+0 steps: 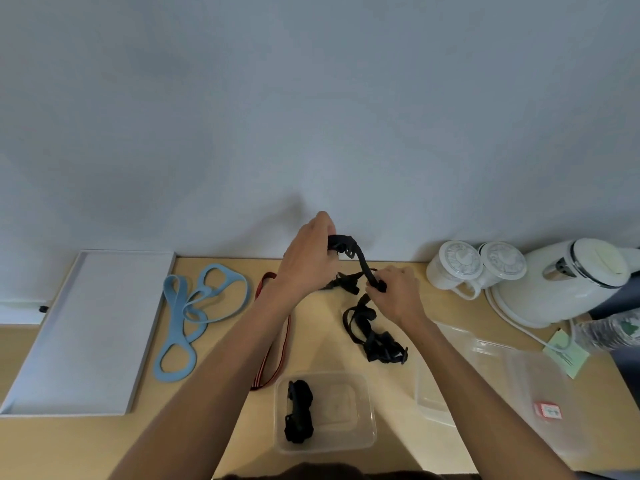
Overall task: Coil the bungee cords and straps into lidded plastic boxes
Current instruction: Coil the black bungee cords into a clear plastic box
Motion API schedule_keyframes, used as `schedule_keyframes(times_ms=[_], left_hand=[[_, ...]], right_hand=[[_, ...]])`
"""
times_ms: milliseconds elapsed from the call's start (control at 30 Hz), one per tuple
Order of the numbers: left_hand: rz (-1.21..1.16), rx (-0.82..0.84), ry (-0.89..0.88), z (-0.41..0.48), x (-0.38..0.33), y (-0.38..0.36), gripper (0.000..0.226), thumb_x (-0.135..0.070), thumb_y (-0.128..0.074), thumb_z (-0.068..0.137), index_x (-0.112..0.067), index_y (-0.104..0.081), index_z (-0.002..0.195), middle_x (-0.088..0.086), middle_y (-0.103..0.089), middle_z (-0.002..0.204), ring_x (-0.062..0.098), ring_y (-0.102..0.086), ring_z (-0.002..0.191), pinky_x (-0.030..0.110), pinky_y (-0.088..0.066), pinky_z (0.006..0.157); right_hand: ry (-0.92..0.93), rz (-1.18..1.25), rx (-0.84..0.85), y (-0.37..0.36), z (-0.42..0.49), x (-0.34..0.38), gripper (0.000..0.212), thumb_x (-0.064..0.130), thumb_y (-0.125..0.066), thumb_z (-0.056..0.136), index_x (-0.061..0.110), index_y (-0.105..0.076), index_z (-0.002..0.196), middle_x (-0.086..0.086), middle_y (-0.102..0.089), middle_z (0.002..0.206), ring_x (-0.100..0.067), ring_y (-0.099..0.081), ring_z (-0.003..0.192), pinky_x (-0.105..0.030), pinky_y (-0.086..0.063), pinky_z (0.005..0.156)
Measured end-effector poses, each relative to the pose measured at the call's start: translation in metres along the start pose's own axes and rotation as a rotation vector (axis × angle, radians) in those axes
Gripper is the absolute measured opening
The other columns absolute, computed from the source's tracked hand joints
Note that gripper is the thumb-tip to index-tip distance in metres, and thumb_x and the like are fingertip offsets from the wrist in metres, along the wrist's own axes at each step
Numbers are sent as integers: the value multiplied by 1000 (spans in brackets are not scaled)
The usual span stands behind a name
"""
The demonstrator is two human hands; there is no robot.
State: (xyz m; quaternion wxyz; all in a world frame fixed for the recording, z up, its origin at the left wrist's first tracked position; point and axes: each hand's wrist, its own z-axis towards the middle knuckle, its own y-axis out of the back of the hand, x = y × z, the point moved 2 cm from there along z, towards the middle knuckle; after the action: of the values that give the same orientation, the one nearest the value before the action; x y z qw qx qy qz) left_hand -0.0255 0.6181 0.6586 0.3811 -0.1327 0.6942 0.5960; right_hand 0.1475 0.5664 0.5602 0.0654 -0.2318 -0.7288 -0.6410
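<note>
Left forearm [214,358] covers the middle of the red striped strap [273,362]. Right frame edge cuts off the water bottle [613,329]. Red label [547,410] print: illegible.

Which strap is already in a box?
The coiled black strap in the clear box; the blue strap and red strap lie on the table, the other black strap is held.

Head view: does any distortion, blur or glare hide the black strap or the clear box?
Head view: wide-angle stretch smears the bottle at the right edge; light even, no glare; the left hand and right hand cast faint shadows on the wall; the black strap they grip is a soft dark shape; the clear box rim reads well.
</note>
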Motion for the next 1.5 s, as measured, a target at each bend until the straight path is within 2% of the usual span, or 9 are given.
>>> schedule_keyframes(times_ms=[167,300,500,633,767,900,1000,1233,1500], left_hand=[[53,65,101,-6,11,-2,36,-8,-54,84,-19,-44,117,5,-51,105,20,-52,91,35,-49,74],[87,110,130,-13,18,-8,21,-13,-54,88,-14,-52,108,6,-46,105,19,-51,81,27,-43,68],[34,32,169,-20,13,-4,17,-32,-50,94,-16,-53,99,3,-44,97,20,-53,74,26,-43,64],[-35,-26,146,-24,1,9,27,-41,-45,96,-16,-51,89,-2,-50,76,16,-54,68,27,-42,59],[-290,-28,155,-28,-9,29,15,-31,-51,96,-17,-53,90,-2,-58,66,11,-64,54,22,-49,55],[-338,-50,83,-26,-18,34,3,-15,-54,93,-17,-54,94,-5,-59,78,12,-62,69,25,-51,63],[-273,-64,91,-23,-15,29,8,-11,-54,92,-17,-54,95,-7,-55,81,8,-52,71,19,-43,62],[-142,-5,213,-25,5,11,16,-22,-51,95,-15,-47,81,-4,-47,69,12,-43,62,22,-34,54],[-33,117,254,-30,19,-13,26,-22,-48,94,-20,-40,70,-3,-44,67,14,-42,59,27,-32,53]], right_hand=[[50,234,-93,14,-4,4,17,31,-58,88,22,-72,89,4,-63,106,-23,-47,110,-35,-37,93],[-6,734,-72,42,-19,23,25,18,-43,98,15,-67,97,-2,-67,97,-13,-59,96,-21,-41,82],[9,921,-156,64,-31,40,30,20,-38,100,13,-67,92,4,-68,86,-8,-61,83,-20,-46,78],[38,866,-141,67,-34,37,17,23,-55,94,21,-65,80,-3,-57,77,-15,-59,73,-26,-46,71],[100,682,-28,63,-33,27,20,6,-68,82,25,-65,89,2,-50,87,-8,-49,69,-12,-41,67],[68,565,74,45,-31,17,34,3,-63,85,19,-59,115,5,-61,106,-10,-56,99,-18,-42,86],[23,519,98,35,-31,13,27,10,-59,91,16,-57,117,5,-60,108,-9,-54,103,-8,-38,80],[-9,649,100,26,-35,10,42,24,-66,88,22,-55,129,2,-66,105,-17,-64,95,-29,-55,78],[-24,596,-60,34,-29,4,40,25,-67,86,26,-59,125,1,-60,105,-21,-63,92,-45,-53,86]])
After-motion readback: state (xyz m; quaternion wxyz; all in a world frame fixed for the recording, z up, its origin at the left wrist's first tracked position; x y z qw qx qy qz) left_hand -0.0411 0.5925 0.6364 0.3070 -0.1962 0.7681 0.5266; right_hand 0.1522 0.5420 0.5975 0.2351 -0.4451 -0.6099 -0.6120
